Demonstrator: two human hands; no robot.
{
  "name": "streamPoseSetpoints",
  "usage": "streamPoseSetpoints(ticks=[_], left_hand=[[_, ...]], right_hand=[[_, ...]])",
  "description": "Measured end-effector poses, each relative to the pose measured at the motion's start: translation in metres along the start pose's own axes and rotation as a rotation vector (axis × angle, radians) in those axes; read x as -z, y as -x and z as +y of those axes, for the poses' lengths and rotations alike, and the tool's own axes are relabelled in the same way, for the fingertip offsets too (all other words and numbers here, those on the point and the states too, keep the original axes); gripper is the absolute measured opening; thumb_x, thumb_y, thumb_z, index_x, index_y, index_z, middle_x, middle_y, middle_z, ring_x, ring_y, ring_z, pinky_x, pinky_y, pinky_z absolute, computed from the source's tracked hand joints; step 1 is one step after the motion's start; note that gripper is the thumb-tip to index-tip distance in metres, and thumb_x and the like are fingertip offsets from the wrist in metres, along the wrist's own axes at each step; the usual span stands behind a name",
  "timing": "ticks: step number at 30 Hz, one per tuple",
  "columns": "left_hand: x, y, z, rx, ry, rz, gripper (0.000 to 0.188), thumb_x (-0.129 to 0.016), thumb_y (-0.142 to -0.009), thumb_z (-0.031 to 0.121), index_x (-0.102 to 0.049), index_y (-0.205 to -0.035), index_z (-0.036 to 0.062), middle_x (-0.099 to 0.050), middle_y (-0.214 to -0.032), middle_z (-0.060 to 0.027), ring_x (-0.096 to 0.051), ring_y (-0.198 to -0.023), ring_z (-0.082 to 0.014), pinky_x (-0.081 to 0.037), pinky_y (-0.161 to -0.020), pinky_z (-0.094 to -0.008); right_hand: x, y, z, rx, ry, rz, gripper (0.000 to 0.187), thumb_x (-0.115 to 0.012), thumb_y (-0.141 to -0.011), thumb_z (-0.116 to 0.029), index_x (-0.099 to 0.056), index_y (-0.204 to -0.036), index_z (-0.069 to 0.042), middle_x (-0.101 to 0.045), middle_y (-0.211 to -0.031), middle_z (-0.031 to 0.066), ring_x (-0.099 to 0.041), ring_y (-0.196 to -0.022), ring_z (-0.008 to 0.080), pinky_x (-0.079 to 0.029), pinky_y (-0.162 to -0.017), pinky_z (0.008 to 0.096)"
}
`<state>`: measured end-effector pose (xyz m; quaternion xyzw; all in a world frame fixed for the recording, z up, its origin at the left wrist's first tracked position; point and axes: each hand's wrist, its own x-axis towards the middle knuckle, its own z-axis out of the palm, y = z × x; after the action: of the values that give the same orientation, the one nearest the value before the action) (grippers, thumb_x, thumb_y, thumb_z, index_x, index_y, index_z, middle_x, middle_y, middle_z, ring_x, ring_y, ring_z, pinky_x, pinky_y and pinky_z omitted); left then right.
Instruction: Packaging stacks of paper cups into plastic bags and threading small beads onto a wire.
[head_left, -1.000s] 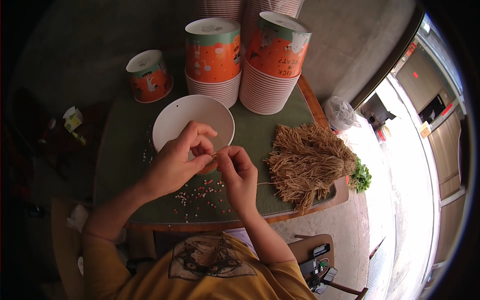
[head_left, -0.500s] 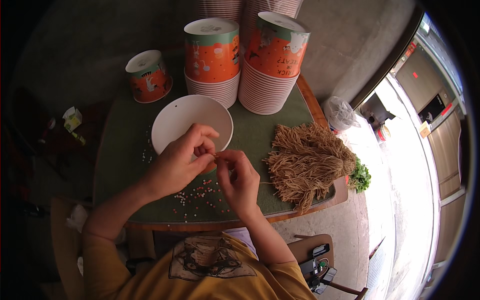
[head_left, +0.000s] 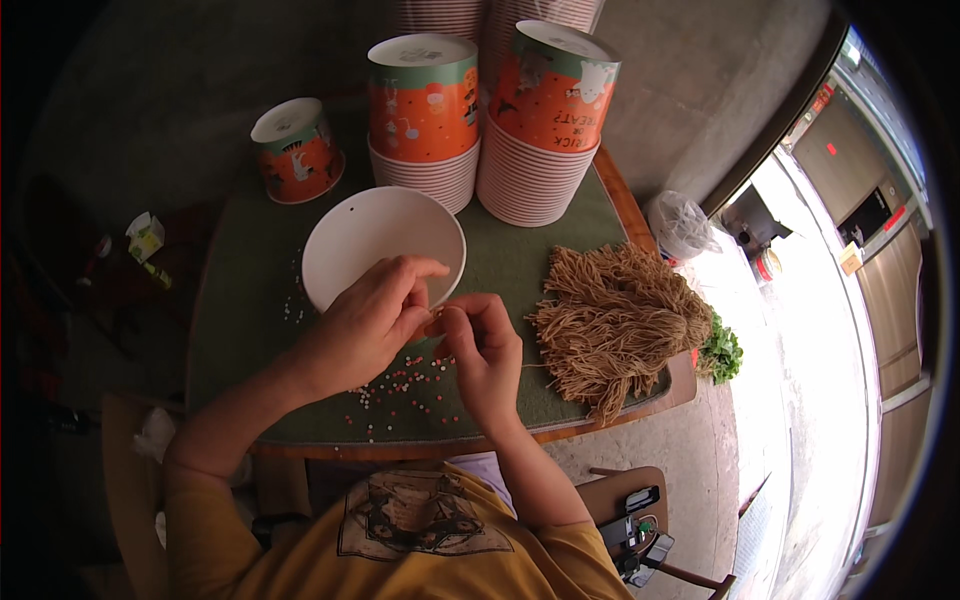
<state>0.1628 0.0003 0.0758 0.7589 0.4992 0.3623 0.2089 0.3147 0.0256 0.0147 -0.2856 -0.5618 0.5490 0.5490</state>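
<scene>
A white-lined paper bucket [head_left: 335, 245] stands mouth up on the table in front of me, with a small dark hole near its far rim. My left hand [head_left: 368, 312] is closed at the near right rim, thumb outside and some fingers over the inside, index finger stretched out. Touching it there, my right hand [head_left: 484, 352] pinches a thin tan string, of which only a short bit shows between the fingertips. A strand [head_left: 535, 366] lies between the right hand and the bundle of tan cords [head_left: 620, 325]. The near bucket wall is mostly hidden by my hands.
Small white and red beads [head_left: 405, 380] lie scattered near the table's front edge. Stacks of orange and green buckets [head_left: 425, 105] [head_left: 550, 110] stand upside down behind, with a single bucket [head_left: 298, 160] at the left. A plastic bag [head_left: 680, 225] and green leaves [head_left: 722, 350] are beyond the right edge.
My left index finger has straightened and moved right over the rim. The right fingers have turned and shifted slightly up, still pinched near the rim. The bucket stays in place.
</scene>
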Motion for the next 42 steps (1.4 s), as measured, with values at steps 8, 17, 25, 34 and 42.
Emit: streamPoseSetpoints(ticks=[8,17,25,34,42], left_hand=[[-0.001,-0.001,0.0,-0.112,-0.165,0.04,0.01,-0.055,-0.087,-0.003,-0.05,-0.095,0.0006,-0.047,-0.093,-0.0111,-0.053,-0.088,-0.0278,-0.045,-0.075,-0.0351],[-0.002,-0.003,-0.003,-0.101,-0.125,0.065,0.004,-0.05,-0.088,-0.002,-0.047,-0.091,0.0004,-0.045,-0.09,-0.0109,-0.05,-0.085,-0.0273,-0.043,-0.076,-0.0347],[-0.003,-0.003,-0.005,-0.055,-0.032,0.05,0.002,-0.046,-0.09,-0.002,-0.047,-0.089,0.0003,-0.045,-0.09,-0.01,-0.049,-0.082,-0.0254,-0.043,-0.074,-0.0338],[-0.004,-0.002,-0.009,-0.201,-0.271,0.124,0.006,-0.052,-0.083,0.001,-0.048,-0.087,0.0023,-0.047,-0.089,-0.0122,-0.051,-0.086,-0.0315,-0.042,-0.075,-0.041],[0.002,-0.002,-0.015,-0.235,-0.28,0.068,0.007,-0.055,-0.083,0.003,-0.049,-0.087,0.004,-0.046,-0.087,-0.0112,-0.05,-0.084,-0.0306,-0.042,-0.074,-0.0397]], right_hand=[[0.005,0.007,0.003,-0.258,-0.209,-0.151,0.012,-0.045,-0.1,-0.016,-0.046,-0.096,-0.004,-0.063,-0.076,0.0049,-0.058,-0.062,0.0071,-0.045,-0.052,0.0197],[-0.004,0.015,0.0,-0.304,-0.162,-0.162,0.015,-0.044,-0.1,-0.022,-0.045,-0.095,-0.008,-0.063,-0.065,0.0048,-0.053,-0.048,0.0067,-0.038,-0.045,0.0163],[-0.006,0.021,0.008,-0.31,-0.137,-0.198,0.014,-0.044,-0.1,-0.021,-0.045,-0.094,-0.008,-0.06,-0.064,0.0032,-0.051,-0.05,0.0046,-0.035,-0.044,0.0163],[-0.012,0.023,0.016,-0.318,-0.229,-0.194,0.011,-0.046,-0.098,-0.017,-0.048,-0.092,-0.008,-0.051,-0.062,-0.0047,-0.047,-0.052,0.0022,-0.033,-0.046,0.0174],[-0.01,0.022,0.002,-0.257,0.099,-0.092,0.013,-0.056,-0.093,-0.017,-0.051,-0.099,-0.007,-0.058,-0.055,0.002,-0.056,-0.049,0.009,-0.042,-0.046,0.0248]])
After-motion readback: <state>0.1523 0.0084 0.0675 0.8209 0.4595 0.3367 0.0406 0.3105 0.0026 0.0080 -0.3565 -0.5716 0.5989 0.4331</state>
